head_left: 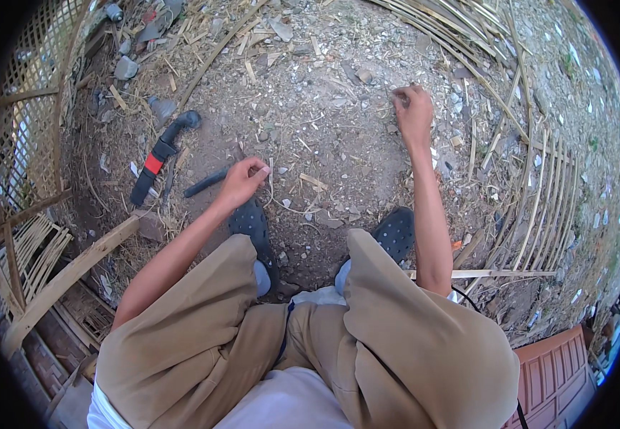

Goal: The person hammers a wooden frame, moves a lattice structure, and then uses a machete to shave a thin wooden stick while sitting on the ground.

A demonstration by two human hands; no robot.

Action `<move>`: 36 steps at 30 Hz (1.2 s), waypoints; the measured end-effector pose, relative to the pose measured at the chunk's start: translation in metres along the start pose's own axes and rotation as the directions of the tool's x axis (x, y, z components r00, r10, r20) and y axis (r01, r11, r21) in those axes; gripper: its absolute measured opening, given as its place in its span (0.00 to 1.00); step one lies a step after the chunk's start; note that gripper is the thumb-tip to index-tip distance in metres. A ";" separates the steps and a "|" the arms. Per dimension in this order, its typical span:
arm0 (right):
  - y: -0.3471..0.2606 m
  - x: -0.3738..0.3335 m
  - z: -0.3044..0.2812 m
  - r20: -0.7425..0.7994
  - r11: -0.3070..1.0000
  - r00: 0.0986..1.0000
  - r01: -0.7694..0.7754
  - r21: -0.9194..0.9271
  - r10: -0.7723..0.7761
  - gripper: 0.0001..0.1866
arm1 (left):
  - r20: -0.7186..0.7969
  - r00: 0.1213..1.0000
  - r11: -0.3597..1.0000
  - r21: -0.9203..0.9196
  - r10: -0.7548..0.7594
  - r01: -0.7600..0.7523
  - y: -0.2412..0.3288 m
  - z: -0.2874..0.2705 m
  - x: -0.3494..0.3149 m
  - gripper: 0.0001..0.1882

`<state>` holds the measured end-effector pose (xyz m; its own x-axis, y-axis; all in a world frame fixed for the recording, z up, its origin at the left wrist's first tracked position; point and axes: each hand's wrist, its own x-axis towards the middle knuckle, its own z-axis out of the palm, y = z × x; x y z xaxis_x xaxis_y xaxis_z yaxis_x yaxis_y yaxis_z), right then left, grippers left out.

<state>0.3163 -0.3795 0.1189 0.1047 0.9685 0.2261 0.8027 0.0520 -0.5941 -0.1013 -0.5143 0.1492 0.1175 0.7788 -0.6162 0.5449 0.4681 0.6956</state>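
Observation:
Above my left shoe, my left hand (244, 182) is closed, thumb and fingers pinched together. A thin pale strand (271, 187) runs beside its fingertips, and I cannot tell whether they grip it. Next to that hand lies a dark rod-like handle (205, 183), its far end hidden by the hand. My right hand (414, 114) reaches farther out over the dirt with curled fingers; whatever they hold, if anything, does not show. To the left rests a sheathed blade (154, 164), black with a red band and a curved black grip.
Split bamboo strips (460, 36) lie bundled at the far right, with a slatted bamboo frame (549, 200) below them. A wooden beam (74, 279) and woven lattice (38, 86) stand at left. A reddish-brown panel (557, 375) sits lower right. Wood chips and stones litter the ground.

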 end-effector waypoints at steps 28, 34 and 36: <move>-0.010 0.033 -0.008 0.127 0.940 0.978 -0.194 0.281 0.164 0.08 | 0.004 1.000 0.999 0.035 0.011 -0.011 0.008 0.001 0.000 0.12; -0.001 0.021 -0.008 0.194 0.999 0.981 0.008 0.043 -0.017 0.09 | 0.000 1.000 0.999 0.042 -0.011 0.011 0.014 0.007 0.003 0.12; -0.003 0.010 -0.002 0.193 0.999 0.980 0.051 -0.007 -0.048 0.08 | 0.001 1.000 0.999 0.043 0.008 -0.008 0.012 0.005 0.004 0.12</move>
<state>0.3161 -0.3706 0.1242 -0.0497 0.9936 0.1011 0.8112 0.0992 -0.5763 -0.0902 -0.5073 0.1533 0.1227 0.7824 -0.6106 0.5794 0.4430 0.6841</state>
